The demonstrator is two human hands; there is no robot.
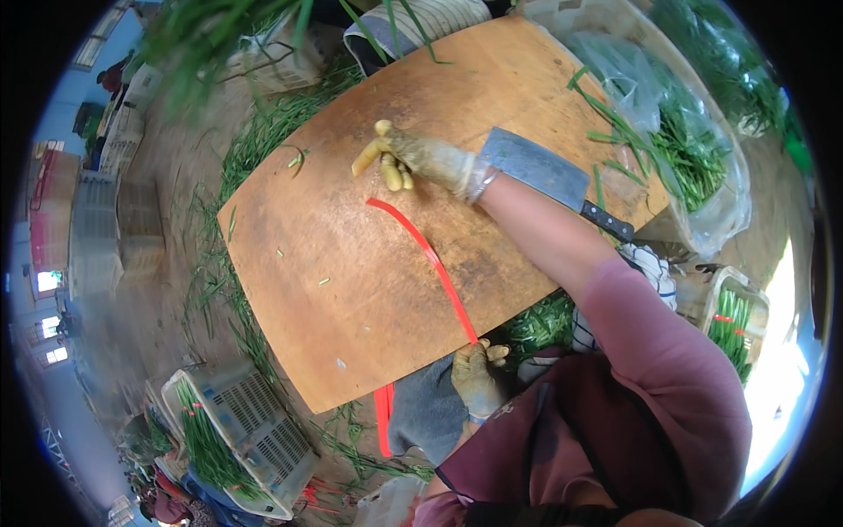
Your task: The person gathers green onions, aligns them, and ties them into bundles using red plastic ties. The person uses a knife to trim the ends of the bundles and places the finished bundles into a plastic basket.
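On a worn wooden board (342, 263), a red plastic strip (431, 260) lies in a curve, one end free near the middle. My left hand (477, 379), in a soiled, yellowish glove, grips the other end at the board's near edge. My right hand (390, 158), gloved alike, is over the board beyond the strip's free end, fingers apart and partly bent, with nothing seen in it. Beside my right wrist lies a cleaver (537, 168) with a black riveted handle, its blade partly behind my forearm. More red strips (384, 418) hang below the near edge.
Plastic-lined crate (741, 178) of green stalks at the board's right. Loose green leaves (263, 145) along its left edge and on the floor. White crates of bundled stalks at lower left (290, 487) and right (764, 309). Blurred leaves (204, 46) overhang the top left. People at lower left.
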